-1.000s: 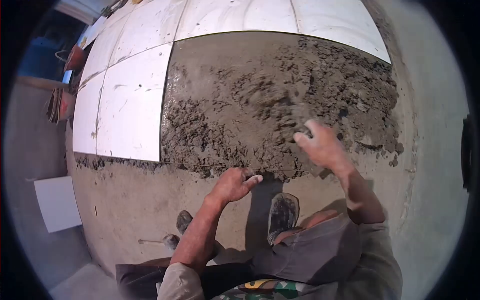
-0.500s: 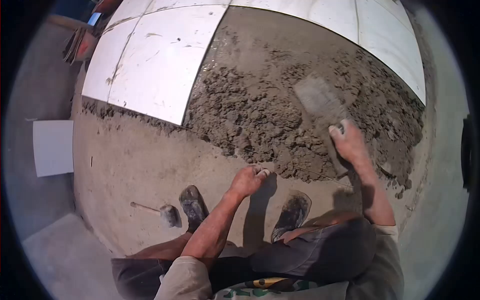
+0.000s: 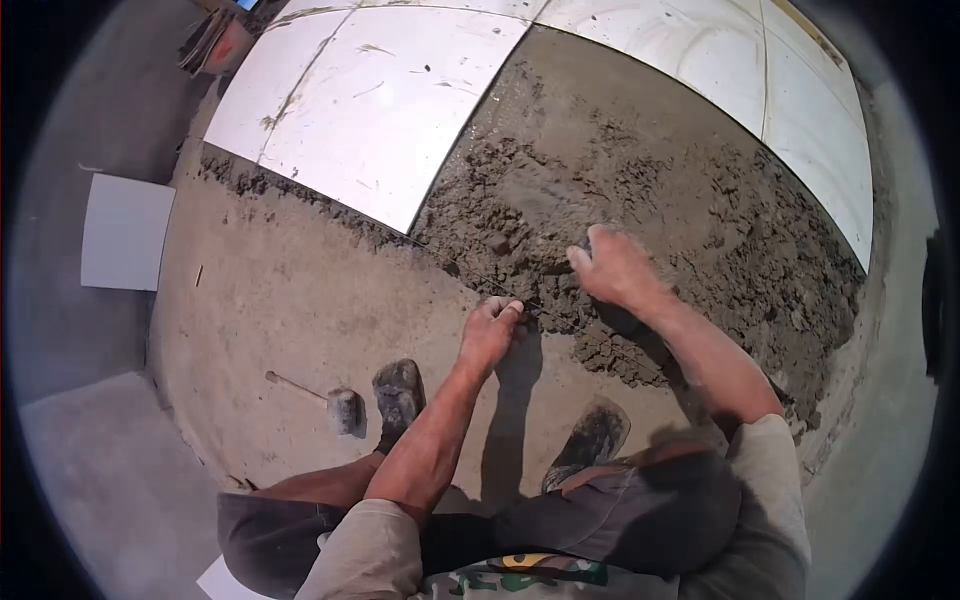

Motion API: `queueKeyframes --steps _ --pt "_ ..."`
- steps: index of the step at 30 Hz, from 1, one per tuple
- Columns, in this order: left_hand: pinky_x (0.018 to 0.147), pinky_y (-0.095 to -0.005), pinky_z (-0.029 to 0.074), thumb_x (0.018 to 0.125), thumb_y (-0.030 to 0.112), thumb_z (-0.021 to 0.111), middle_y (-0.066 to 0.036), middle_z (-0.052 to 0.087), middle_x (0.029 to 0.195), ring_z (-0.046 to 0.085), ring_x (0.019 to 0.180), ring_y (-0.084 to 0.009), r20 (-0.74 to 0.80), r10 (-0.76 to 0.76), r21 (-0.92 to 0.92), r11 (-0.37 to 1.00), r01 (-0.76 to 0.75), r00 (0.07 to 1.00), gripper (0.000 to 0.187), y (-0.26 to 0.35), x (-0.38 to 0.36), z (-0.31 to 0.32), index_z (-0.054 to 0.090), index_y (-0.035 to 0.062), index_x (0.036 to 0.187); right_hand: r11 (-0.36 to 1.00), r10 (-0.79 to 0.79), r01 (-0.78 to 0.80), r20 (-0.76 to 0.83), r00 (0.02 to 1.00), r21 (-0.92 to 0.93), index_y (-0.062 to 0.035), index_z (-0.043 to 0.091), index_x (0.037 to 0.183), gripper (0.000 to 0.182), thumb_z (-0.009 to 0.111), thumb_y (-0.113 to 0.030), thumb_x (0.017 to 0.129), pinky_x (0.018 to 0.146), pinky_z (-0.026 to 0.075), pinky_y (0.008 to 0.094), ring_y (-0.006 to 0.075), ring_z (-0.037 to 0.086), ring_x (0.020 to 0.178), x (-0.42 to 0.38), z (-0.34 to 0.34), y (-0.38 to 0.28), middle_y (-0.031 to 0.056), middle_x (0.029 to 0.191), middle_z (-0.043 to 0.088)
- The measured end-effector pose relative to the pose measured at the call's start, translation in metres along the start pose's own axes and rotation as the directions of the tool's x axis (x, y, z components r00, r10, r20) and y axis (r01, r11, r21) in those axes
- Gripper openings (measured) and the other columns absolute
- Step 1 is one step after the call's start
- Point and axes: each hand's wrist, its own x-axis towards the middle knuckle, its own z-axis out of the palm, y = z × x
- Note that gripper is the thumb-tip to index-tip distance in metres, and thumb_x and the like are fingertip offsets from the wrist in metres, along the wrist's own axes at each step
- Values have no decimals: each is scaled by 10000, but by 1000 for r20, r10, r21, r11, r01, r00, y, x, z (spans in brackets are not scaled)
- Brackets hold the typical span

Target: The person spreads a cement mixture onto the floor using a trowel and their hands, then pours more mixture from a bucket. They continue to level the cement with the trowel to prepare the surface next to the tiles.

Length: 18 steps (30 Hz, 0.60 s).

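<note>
Low over a bed of grey mortar [image 3: 760,250], my right hand [image 3: 612,265] is closed round the handle of a trowel [image 3: 552,207]. Motion smears its blade, so the outline is hard to make out. Smoothed mortar shows around the blade, with rough clumps nearer me. My left hand [image 3: 490,332] is pinched at the front edge of the mortar. A thin string [image 3: 455,268] runs along that edge from the tile corner to its fingertips. Large white tiles [image 3: 370,110] border the mortar on the left and far side.
A mallet [image 3: 343,411] lies on the bare concrete floor [image 3: 290,310] beside my left shoe [image 3: 398,400]. A white tile piece [image 3: 125,232] leans or lies at the far left. A reddish container [image 3: 222,48] stands behind the tiles at upper left.
My right hand has swept the trowel leftward over the mortar, where some clumps are now flattened. My left hand stays low at the edge, slightly higher in view. The camera view has shifted.
</note>
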Motion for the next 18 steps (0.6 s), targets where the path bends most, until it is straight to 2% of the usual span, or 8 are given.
queueKeyframes --steps 2,9,11,12,14,15,17,18 --pt "592 -285 498 930 281 580 -46 645 918 626 758 -134 -8 9 -40 999 -9 1000 253 -1 -2 4 595 46 1025 999 -27 28 32 999 -17 51 562 989 412 550 -349 888 838 487 493 430 633 900 2 6 -10 269 898 650" --pt "594 -277 492 931 289 578 -50 648 902 619 747 -124 -40 48 -79 996 -51 998 271 -10 4 -6 618 39 1029 968 -160 176 100 982 -180 34 537 985 396 534 -353 904 811 496 501 409 644 878 6 -11 -28 258 867 653" --pt "593 -263 482 926 272 579 -55 650 861 611 743 -106 -130 102 75 993 -92 986 278 -15 8 -16 641 17 1017 981 -61 36 -128 990 -193 24 535 989 392 545 -358 898 802 500 496 402 647 867 17 -23 -24 249 858 656" --pt "593 -263 482 926 272 579 -55 650 861 611 743 -106 -127 101 65 993 -93 987 278 -18 9 -18 641 17 1017 979 -62 36 -126 990 -203 24 535 989 392 545 -358 898 802 500 496 402 647 867 27 -31 -21 249 858 656" --pt "735 -352 497 898 286 579 -130 679 849 651 785 -229 -371 265 187 960 -208 890 316 -24 6 -24 654 1 1014 982 30 -80 -281 959 -169 35 559 993 428 538 -379 887 800 498 486 408 644 867 54 -46 -14 256 883 656" --pt "735 -352 497 898 286 579 -130 679 849 651 785 -229 -376 262 174 962 -210 889 316 -24 8 -27 654 1 1014 981 20 -73 -279 960 -180 35 559 993 428 538 -379 887 800 498 486 408 644 867 73 -48 -4 256 883 656" --pt "838 -369 474 897 291 578 -163 648 995 625 928 -266 -485 274 140 962 -235 830 361 -26 9 -31 623 -10 1092 995 90 -82 -129 988 65 50 585 994 476 526 -406 870 814 489 477 415 634 896 106 -41 7 277 927 647" --pt "890 -377 462 897 293 578 -179 632 1068 612 999 -284 -540 270 127 962 -240 797 388 -29 7 -32 608 -16 1130 996 79 -73 -114 990 53 50 585 994 476 526 -406 870 814 489 477 415 634 896 109 -37 6 277 927 647"
